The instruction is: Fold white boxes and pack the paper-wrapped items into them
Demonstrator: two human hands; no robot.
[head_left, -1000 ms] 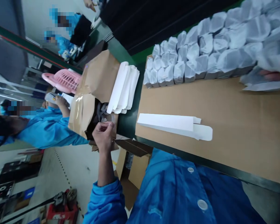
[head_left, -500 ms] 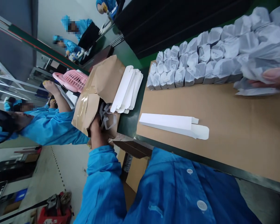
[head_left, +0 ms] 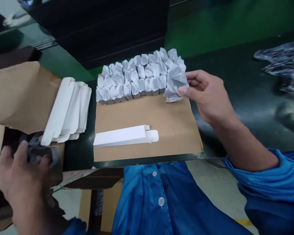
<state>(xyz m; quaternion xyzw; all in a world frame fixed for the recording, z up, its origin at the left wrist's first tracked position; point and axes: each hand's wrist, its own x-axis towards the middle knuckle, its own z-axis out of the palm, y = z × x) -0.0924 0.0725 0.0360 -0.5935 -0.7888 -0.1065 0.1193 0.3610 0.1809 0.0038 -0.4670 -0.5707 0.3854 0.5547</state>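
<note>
My right hand (head_left: pixel 205 94) is at the right end of the block of wrapped pieces (head_left: pixel 134 75), its thumb and fingers closed on a crumpled white wrapper (head_left: pixel 175 80). What lies inside that wrapper is hidden. My left hand (head_left: pixel 24 176), somewhat blurred, is at the mouth of a brown cardboard box (head_left: pixel 22 94) with its fingers apart. Grey wrapped pieces (head_left: pixel 35 151) show in the box beyond its fingertips. A long white carton (head_left: pixel 122 135) with its right end flap open lies on the flat cardboard sheet (head_left: pixel 147 112).
Several flat white cartons (head_left: pixel 66 111) are stacked against the brown box. Clear plastic bags (head_left: pixel 284 68) lie at the right of the dark green table (head_left: pixel 215 62). Below the table edge stands another cardboard box (head_left: pixel 110 205).
The view has swung right, and co-workers are out of it. My left hand, earlier inside the box, now shows at its opening. My right hand still grips the wrapper.
</note>
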